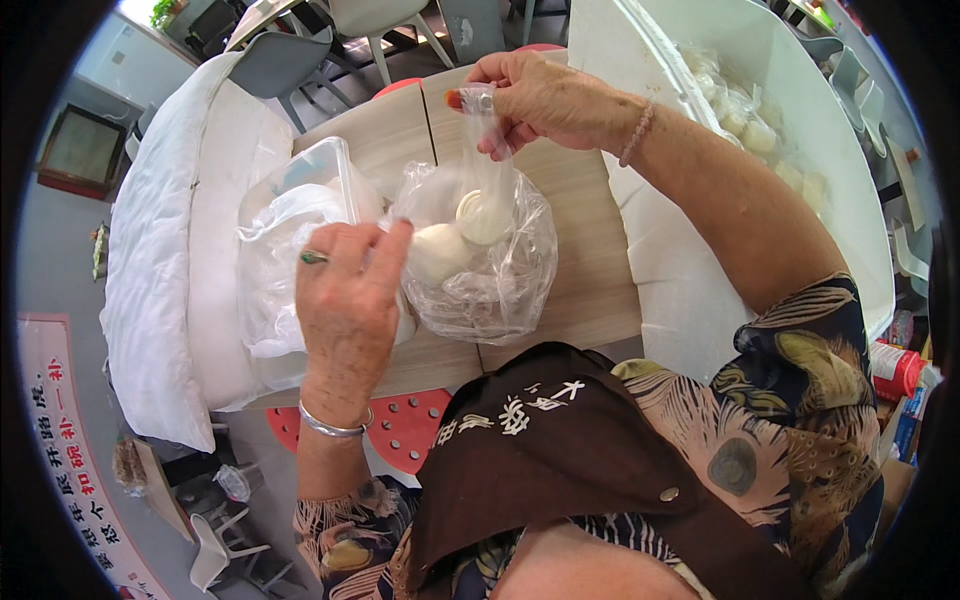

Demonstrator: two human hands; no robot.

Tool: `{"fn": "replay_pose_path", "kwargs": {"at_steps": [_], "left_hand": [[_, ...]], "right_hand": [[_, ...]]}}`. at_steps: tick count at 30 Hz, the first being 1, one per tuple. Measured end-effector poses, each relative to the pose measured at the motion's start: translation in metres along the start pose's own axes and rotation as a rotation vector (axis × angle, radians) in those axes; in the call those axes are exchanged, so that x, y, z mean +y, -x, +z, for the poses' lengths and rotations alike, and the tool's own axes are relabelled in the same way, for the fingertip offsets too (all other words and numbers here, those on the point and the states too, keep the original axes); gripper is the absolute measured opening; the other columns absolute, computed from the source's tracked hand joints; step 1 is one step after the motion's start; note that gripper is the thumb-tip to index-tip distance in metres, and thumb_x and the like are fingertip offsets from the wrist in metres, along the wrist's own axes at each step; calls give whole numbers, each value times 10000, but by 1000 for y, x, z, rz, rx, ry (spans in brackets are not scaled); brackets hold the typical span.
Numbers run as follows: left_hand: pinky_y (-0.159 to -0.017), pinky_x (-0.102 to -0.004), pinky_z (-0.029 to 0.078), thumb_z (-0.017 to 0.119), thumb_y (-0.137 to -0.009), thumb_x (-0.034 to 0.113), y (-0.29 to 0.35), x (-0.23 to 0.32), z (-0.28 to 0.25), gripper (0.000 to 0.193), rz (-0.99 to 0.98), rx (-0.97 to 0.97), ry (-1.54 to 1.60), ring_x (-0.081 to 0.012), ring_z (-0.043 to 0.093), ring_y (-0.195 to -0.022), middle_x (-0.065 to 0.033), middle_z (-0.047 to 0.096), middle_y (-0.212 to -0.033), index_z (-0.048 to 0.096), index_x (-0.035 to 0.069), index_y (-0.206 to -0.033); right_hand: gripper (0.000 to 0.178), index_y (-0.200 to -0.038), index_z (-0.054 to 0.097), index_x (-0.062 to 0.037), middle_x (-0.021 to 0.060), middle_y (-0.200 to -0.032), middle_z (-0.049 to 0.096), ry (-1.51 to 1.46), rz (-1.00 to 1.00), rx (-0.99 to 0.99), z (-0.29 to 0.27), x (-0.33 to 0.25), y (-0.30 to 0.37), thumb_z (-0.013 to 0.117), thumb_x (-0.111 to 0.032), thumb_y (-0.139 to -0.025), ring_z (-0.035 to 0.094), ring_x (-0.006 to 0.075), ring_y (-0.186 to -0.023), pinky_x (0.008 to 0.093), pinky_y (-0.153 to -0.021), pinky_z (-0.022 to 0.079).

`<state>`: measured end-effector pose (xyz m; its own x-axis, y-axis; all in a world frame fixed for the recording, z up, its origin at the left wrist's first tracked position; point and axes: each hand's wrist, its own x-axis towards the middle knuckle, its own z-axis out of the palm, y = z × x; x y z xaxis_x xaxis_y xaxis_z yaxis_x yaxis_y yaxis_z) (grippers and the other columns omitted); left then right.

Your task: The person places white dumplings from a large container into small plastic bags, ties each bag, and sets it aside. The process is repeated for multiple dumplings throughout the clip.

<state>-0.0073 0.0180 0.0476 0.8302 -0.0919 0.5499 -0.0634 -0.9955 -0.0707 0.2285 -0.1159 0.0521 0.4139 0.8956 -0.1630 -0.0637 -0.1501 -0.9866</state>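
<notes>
A clear plastic bag point(510, 290) lies on the table in front of me, with pale round buns or dough pieces point(440, 252) in and around its mouth. High above it, my right hand point(535, 100) pinches a narrow, pulled-up strip of clear plastic. The strip runs down to one of the round pieces, which has a ringed top. Beside the bag's left edge is my left hand point(352, 290), its fingers bent and their tips against the plastic. The exact grip of those fingertips is partly hidden.
Left of the bag stands a clear plastic tub point(345, 165) with thin white bags inside. A white padded cover point(165, 260) borders it. At right, a large white foam box point(655, 260) holds several bagged pale pieces point(745, 115). Red stools point(405, 430) and grey chairs point(285, 65) surround the table point(590, 255).
</notes>
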Motion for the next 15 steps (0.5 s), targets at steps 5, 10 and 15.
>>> {"fn": "replay_pose_path", "kwargs": {"at_steps": [5, 10, 15], "left_hand": [[-756, -386, 476, 584, -702, -75, -15, -13, -5, 435, -32, 184, -37, -269, 582, -841, -87, 630, -905, 656, 32, -1116], [-738, -343, 513, 651, -670, -35, -21, -30, -18, 251, 99, -117, -170, -252, 583, -873, -76, 593, -923, 625, 3, -916], [-715, -360, 496, 662, -681, -73, -30, -37, -20, 265, 78, 174, -227, -262, 579, -855, -97, 584, -935, 599, 22, -921]], "right_hand": [[433, -977, 601, -10, 56, -791, 645, -17, -88, 63, 4, -1, -3, 645, -434, -900, 640, 104, -638, 271, -691, 558], [457, -1019, 642, -6, 91, -876, 673, -96, -116, 84, 13, -4, 1, 590, -451, -929, 656, 131, -688, 273, -685, 530], [447, -1089, 655, -25, 84, -893, 675, -76, -127, 44, 19, -14, 10, 586, -440, -935, 662, 137, -708, 269, -650, 508]]}}
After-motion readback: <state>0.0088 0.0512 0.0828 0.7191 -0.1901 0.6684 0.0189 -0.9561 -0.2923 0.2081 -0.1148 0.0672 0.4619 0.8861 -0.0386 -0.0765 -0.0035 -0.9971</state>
